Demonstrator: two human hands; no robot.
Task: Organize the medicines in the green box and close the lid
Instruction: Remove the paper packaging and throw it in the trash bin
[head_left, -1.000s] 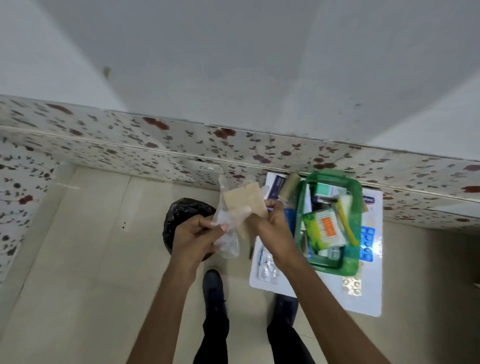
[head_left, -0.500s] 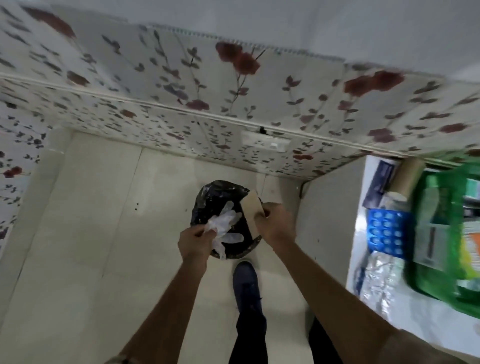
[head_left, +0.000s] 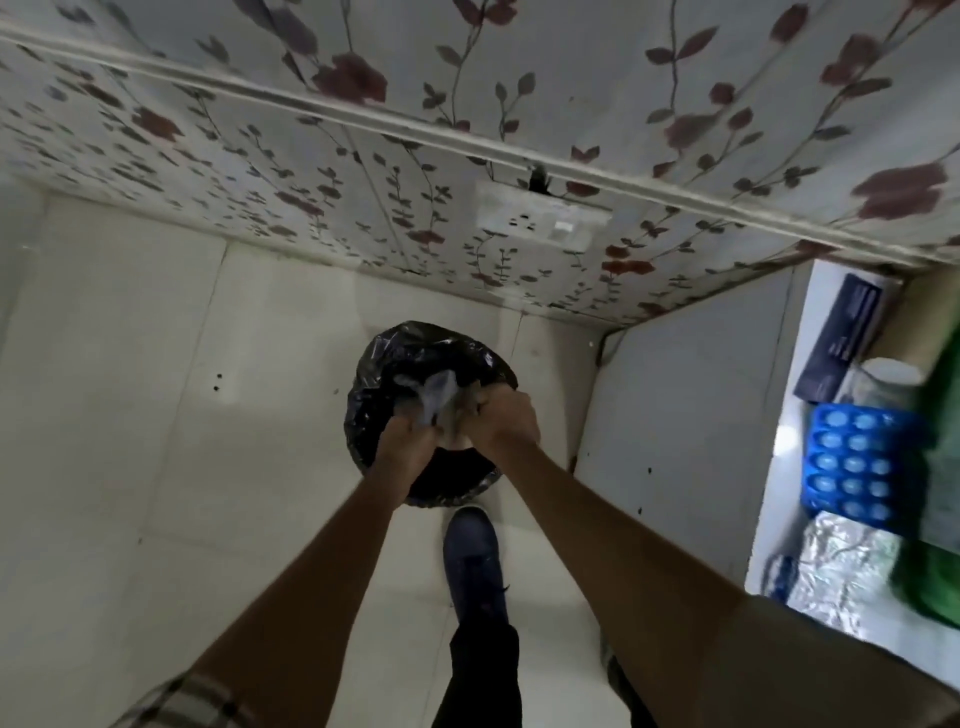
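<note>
A checked sleeve (head_left: 182, 701) shows at the bottom left corner, and both bare forearms reach forward and down from the lower edge. Between them stands a leg in dark trousers with a dark shoe (head_left: 475, 566) on the pale tiled floor (head_left: 130, 415). Just past the toe sits a bin (head_left: 415, 410) lined with a black bag. Both hands meet over its mouth. The left hand (head_left: 402, 447) has its grip closed on crumpled clear plastic (head_left: 434, 397), which sticks up above the knuckles. The right hand (head_left: 506, 421) is curled shut beside it, touching the same bundle; whether it holds anything else is too blurred to tell.

At the right edge a white bench (head_left: 779, 467) carries the medicines: a silver foil strip (head_left: 841, 566) nearest, then a blue blister pack (head_left: 857, 467), then a dark box (head_left: 841, 338) by the wall. The green box (head_left: 935, 519) lies on the bench at the far right, mostly cut off by the frame and blurred, well apart from both hands.

Beyond the bin rises a wall (head_left: 363, 156) papered with red flowers, with a white socket (head_left: 540, 221) set in it.
</note>
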